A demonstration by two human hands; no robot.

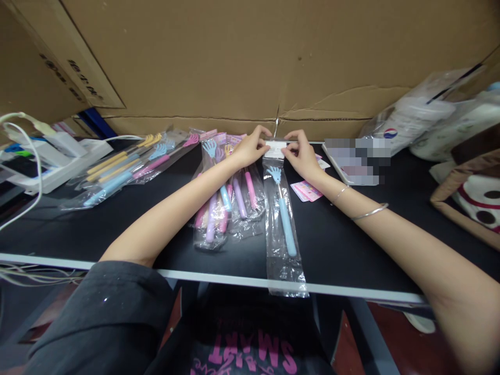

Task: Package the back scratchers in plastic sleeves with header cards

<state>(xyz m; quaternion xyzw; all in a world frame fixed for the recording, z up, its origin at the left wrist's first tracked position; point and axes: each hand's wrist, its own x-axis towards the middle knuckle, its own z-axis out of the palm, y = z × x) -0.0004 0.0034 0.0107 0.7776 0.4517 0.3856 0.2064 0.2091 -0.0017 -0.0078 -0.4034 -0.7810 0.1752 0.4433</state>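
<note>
A light-blue back scratcher (286, 219) with a small hand-shaped head lies inside a long clear plastic bag (278, 263), whose lower end hangs over the table's front edge. At the bag's top is a white card (275, 150). My left hand (252, 147) pinches the card's left side between thumb and fingers. From the right, my right hand (302, 156) pinches the card's other side. Left of the bag, partly under my left forearm, lies a pile of bagged purple, pink and blue back scratchers (238, 200). Pink printed cards (307, 191) lie beneath my right wrist.
More bagged back scratchers (133, 162) lie at the left, beside a white power strip (58, 161) with cables. A partly blurred flat object (351, 166) lies at the right. Behind it stands a bagged cup (414, 122). A cardboard wall (234, 62) closes off the black table's (336, 245) back.
</note>
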